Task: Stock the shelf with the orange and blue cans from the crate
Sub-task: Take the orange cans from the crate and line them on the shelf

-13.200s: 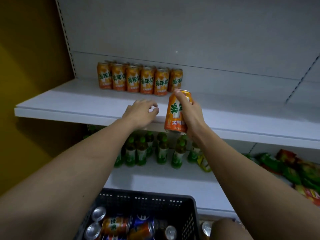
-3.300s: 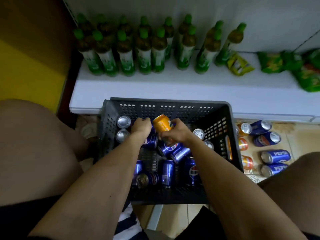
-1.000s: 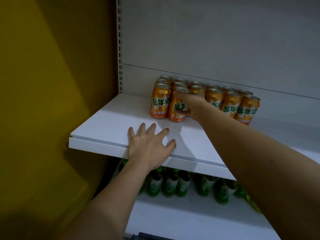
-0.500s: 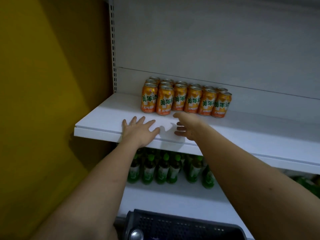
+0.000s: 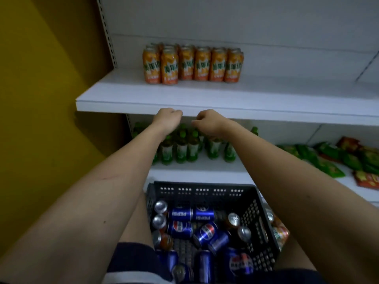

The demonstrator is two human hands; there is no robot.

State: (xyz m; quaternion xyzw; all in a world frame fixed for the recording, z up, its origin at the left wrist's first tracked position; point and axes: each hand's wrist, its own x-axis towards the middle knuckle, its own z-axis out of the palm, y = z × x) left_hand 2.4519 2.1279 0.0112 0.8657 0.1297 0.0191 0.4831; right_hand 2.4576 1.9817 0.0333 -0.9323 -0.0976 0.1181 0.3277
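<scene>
While both hands hang empty below the shelf (image 5: 205, 93) edge, left hand (image 5: 167, 118) and right hand (image 5: 207, 120) show loosely curled fingers. Orange cans (image 5: 192, 64) stand in perhaps 2 rows; blue cans (image 5: 207, 232) lie in the crate (image 5: 205, 192).

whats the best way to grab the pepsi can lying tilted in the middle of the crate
Take the Pepsi can around its blue side wall, hand coming straight down from above through the open top of the crate. It lies on its side, angled, logo up, so the curved wall is exposed while its ends face neighbouring cans. Span the fingers across the can's width, likely with the right hand, which holds nothing.
</scene>
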